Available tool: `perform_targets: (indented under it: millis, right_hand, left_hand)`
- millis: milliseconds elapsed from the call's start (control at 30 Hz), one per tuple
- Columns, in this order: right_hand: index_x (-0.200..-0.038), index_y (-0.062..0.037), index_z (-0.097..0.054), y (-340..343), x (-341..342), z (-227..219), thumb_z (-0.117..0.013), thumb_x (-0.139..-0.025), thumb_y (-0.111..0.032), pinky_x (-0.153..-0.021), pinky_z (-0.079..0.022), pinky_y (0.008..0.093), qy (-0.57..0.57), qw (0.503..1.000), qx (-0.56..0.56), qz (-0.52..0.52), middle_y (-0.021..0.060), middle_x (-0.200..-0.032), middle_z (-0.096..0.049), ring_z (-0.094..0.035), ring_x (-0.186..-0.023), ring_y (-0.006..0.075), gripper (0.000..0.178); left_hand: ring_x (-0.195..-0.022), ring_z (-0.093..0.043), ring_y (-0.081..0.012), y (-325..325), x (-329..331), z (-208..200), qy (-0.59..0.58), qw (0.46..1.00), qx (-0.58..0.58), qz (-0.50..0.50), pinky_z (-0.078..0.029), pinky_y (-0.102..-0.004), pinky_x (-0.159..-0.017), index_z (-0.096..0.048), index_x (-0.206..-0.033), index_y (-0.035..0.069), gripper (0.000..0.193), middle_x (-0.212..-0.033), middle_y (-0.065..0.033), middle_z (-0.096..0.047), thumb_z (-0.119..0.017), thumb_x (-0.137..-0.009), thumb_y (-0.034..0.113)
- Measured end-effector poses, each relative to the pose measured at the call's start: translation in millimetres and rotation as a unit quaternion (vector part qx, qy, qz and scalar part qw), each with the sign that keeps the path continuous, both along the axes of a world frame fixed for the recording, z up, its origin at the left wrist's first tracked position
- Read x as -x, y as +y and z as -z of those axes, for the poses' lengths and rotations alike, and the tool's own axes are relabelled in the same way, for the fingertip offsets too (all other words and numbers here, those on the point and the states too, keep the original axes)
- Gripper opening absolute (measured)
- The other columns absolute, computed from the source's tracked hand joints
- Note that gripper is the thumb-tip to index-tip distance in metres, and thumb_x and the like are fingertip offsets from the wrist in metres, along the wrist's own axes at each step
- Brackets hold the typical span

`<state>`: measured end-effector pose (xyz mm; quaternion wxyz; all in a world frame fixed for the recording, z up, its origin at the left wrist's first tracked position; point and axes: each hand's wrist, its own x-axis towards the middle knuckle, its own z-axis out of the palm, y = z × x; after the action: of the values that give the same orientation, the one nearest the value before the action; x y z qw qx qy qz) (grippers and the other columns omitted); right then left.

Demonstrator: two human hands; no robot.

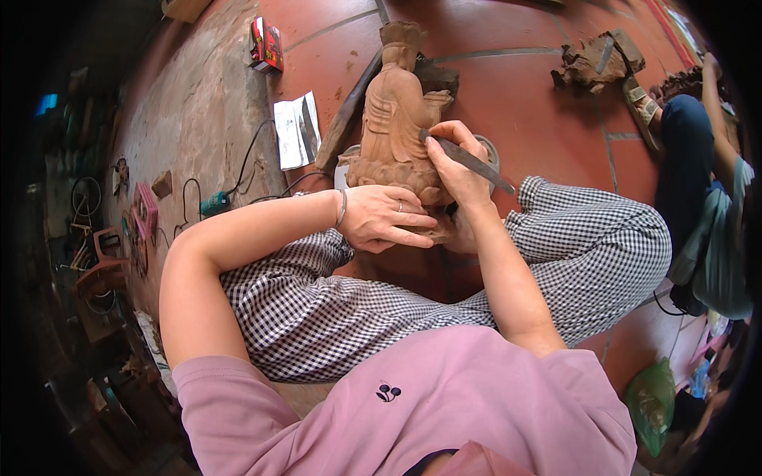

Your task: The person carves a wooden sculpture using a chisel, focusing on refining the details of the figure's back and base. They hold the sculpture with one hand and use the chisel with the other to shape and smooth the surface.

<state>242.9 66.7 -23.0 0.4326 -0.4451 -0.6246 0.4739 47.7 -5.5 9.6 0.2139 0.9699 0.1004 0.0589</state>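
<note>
Head view, looking down: nearest is the person's pink shirt [444, 404], with both bare forearms coming out of its short sleeves. Beyond that are the legs in black-and-white checked trousers [587, 246], knees spread, with a wooden statue [394, 119] standing on the red tiled floor [516, 103] between them.

The left hand [385, 218] lies across the base of the statue, fingers curled loosely round the carved lower part and pressed against it; a ring shows on one finger and a thin bracelet [341, 209] sits at the wrist. The right hand [458, 163] is closed round a metal carving tool [472, 163], thumb and fingers pinched near its front end, whose tip touches the statue's right side at mid height. The tool's other end sticks out past the hand toward the right knee.

Farther out on the left, folded papers [295, 131] lie on the floor beside a dark plank [347, 111] that leans along the statue, and a black cable [250, 155] runs to a small green power tool [213, 205]. A red box [267, 44] lies beyond the papers. At top right sits a rough lump of wood [595, 59], and another person in dark trousers [686, 170] crouches at the right edge.
</note>
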Motion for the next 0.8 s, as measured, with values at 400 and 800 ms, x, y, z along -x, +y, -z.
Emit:
perform_targets:
  millis: [400,800]
  right_hand:
    - [-0.091,-0.0023,-0.068,-2,4,-5,-0.071,-0.087,-0.009,-0.065,-0.052,0.0313,0.018,0.999,-0.027,0.039,0.0122,-0.08,-0.072,-0.07,-0.071,0.02,0.008]
    - [-0.101,-0.0047,-0.07,1,4,-12,-0.073,-0.087,-0.012,-0.069,-0.053,0.0305,-0.017,0.999,0.029,0.009,0.0094,-0.084,-0.073,-0.07,-0.075,0.0175,0.016]
  left_hand:
    - [-0.12,-0.062,-0.029,1,-1,-2,0.003,1.0,0.009,0.0,-0.038,-0.0432,-0.114,-0.049,-0.148,0.019,0.074,-0.149,-0.0151,-0.052,-0.066,-0.076,0.016]
    - [-0.12,-0.062,-0.028,0,0,0,0.007,1.0,0.004,-0.002,-0.038,-0.0428,-0.114,-0.047,-0.15,0.02,0.075,-0.149,-0.0146,-0.051,-0.066,-0.077,0.018]
